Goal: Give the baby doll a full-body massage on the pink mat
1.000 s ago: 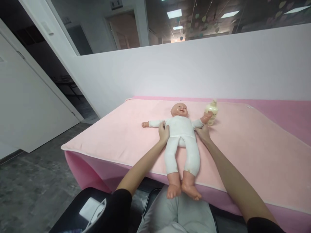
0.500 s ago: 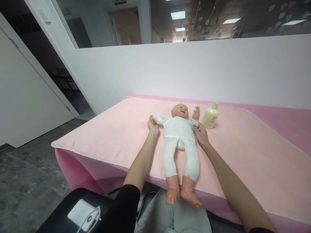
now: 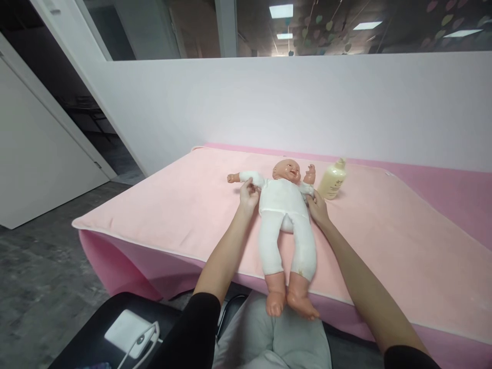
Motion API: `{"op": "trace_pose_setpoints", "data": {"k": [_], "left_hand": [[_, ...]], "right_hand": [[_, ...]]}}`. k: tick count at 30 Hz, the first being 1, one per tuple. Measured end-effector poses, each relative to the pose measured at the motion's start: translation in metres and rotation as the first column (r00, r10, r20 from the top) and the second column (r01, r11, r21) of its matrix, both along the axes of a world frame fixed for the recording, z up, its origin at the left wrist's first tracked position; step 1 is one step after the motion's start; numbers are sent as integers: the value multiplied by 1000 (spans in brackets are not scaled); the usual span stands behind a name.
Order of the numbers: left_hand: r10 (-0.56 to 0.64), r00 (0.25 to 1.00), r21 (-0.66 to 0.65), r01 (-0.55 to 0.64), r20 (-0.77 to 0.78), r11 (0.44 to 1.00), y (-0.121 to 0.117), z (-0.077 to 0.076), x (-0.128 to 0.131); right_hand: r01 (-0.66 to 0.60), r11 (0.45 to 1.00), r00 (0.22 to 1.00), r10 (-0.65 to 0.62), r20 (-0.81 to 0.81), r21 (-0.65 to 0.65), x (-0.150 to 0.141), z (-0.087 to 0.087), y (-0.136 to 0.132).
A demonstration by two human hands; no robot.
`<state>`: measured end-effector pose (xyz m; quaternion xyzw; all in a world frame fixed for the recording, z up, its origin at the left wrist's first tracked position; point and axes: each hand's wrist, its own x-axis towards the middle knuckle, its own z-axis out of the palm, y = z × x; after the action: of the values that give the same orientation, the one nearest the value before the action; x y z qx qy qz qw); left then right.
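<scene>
A baby doll (image 3: 285, 215) in a white suit lies on its back on a pink towel (image 3: 184, 205), with its feet hanging over the near edge. My left hand (image 3: 249, 192) is closed round the doll's upper arm on the left side. My right hand (image 3: 316, 206) grips the doll's other arm, which is bent upward beside the head. A cream lotion bottle (image 3: 332, 180) stands just right of the doll's raised hand.
The towel covers a pink padded table (image 3: 453, 179) set against a white partition wall. A black bag with a white device and cable (image 3: 132, 338) lies at lower left by my lap. Grey floor and an open doorway are on the left.
My left hand slid from the doll's side out along its arm and back to the upper arm. The doll's right-side arm went from outstretched to bent upward. The view shifted slightly.
</scene>
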<state>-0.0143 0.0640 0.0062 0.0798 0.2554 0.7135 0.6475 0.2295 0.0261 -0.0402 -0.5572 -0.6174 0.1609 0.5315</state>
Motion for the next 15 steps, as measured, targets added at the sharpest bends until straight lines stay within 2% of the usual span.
{"op": "trace_pose_setpoints", "data": {"k": [3, 5, 8, 10, 12, 15], "left_hand": [[98, 961, 100, -74, -260, 992, 2, -2, 8], [169, 871, 215, -75, -461, 974, 5, -7, 13], [233, 651, 316, 11, -723, 949, 10, -18, 17], [238, 484, 307, 67, -842, 949, 11, -26, 16], [240, 335, 282, 83, -911, 956, 10, -31, 11], [264, 150, 282, 118, -953, 952, 8, -32, 4]], "right_hand": [[1, 1000, 1000, -1, 8, 4, 0, 1, 0], [-7, 1000, 1000, 7, -1, 14, 0, 0, 1], [-7, 1000, 1000, 7, -13, -20, 1, -2, 4], [8, 999, 1000, -8, 6, -44, 2, -3, 5], [23, 999, 999, -21, 40, -48, 2, -3, 6], [41, 998, 995, -36, 93, -51, 2, -4, 6]]}}
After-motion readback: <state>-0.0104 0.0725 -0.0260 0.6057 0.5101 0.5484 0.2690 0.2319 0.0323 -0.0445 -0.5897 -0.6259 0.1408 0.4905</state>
